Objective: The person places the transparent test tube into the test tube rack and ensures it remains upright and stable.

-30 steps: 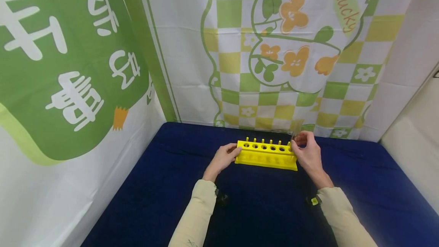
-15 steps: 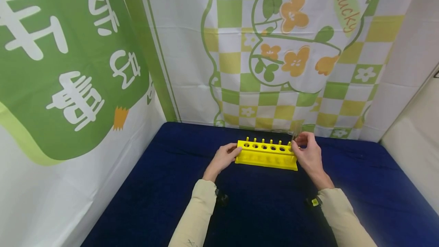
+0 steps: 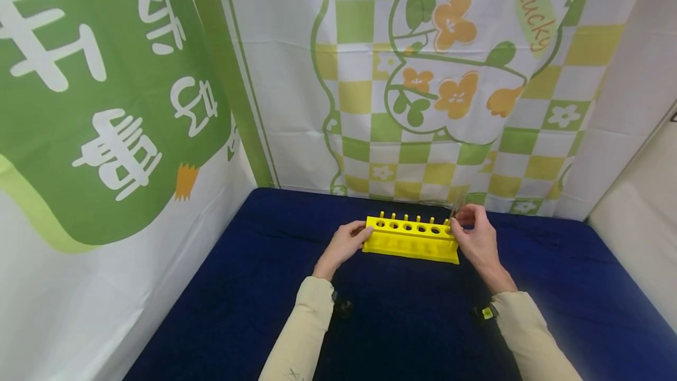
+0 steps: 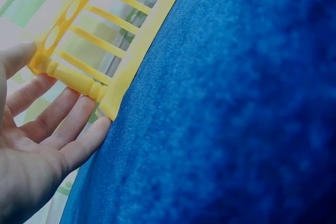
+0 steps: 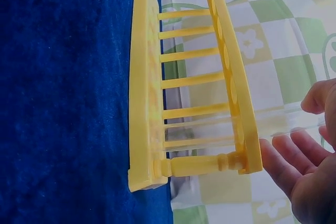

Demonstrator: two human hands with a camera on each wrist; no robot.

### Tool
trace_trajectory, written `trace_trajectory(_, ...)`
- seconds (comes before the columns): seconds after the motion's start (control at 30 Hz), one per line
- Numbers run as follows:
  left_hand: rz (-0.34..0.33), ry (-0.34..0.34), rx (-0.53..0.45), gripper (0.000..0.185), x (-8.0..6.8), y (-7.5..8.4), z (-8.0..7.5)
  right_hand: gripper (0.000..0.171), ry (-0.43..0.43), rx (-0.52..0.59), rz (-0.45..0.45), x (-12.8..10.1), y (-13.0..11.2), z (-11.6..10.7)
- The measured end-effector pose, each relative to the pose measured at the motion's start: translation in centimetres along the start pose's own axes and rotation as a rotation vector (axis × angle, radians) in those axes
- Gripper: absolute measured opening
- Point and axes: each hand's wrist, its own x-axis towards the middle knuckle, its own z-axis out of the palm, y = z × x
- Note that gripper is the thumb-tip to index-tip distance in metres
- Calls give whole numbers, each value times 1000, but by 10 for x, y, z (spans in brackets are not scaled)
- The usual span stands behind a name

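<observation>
A yellow test tube rack point(image 3: 409, 243) stands upright on the blue cloth, with a row of round holes along its top and pegs behind. My left hand point(image 3: 345, 246) holds its left end; in the left wrist view the thumb is on the top bar and the fingertips touch the end post point(image 4: 73, 80). At the other end, a clear test tube point(image 5: 199, 132) stands through the last hole, its lower part inside the rack. My right hand point(image 3: 476, 237) has thumb and fingers around the tube's upper part, above the rack. The exact finger contact is hard to see through the glass.
Dark blue cloth point(image 3: 254, 298) covers the table. A faint glassy outline point(image 3: 436, 203) lies behind the rack, too indistinct to name. Close behind hangs a green and white checked curtain point(image 3: 354, 99); another printed curtain point(image 3: 174, 240) hangs on the left.
</observation>
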Motion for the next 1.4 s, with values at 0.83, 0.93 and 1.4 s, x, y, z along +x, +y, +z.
trace_trajectory(0.83, 21, -52, 162, 57, 4, 5, -25, 27, -90, -82, -57, 6, 3, 1)
trace_trajectory(0.93, 35, -45, 198, 53, 5, 6, -28, 25, -105, -106, -74, 5, 5, -4)
trace_trajectory(1.4, 78, -74, 300, 38, 4, 9, -38, 22, -220, -244, -190, 8, 15, -26)
